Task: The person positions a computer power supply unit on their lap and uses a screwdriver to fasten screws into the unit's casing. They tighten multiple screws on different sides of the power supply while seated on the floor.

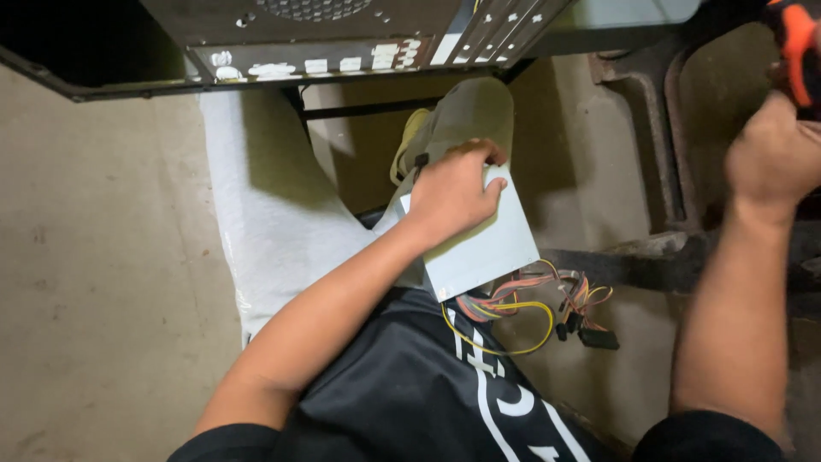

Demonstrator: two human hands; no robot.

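My left hand (453,192) grips a grey metal power supply box (483,244) resting on my lap, fingers curled over its top edge. A bundle of coloured wires (534,304) with black connectors hangs from the box's lower side. At the top right edge of the view, my right hand (774,158) is raised and closed around an orange-and-black tool handle (800,47); the tool's tip is out of view.
A computer case (342,38) with its rear panel and slots showing stands at the top. My legs in white trousers (274,214) stretch toward it over a beige floor (94,257). A dark metal frame (658,137) lies at the right.
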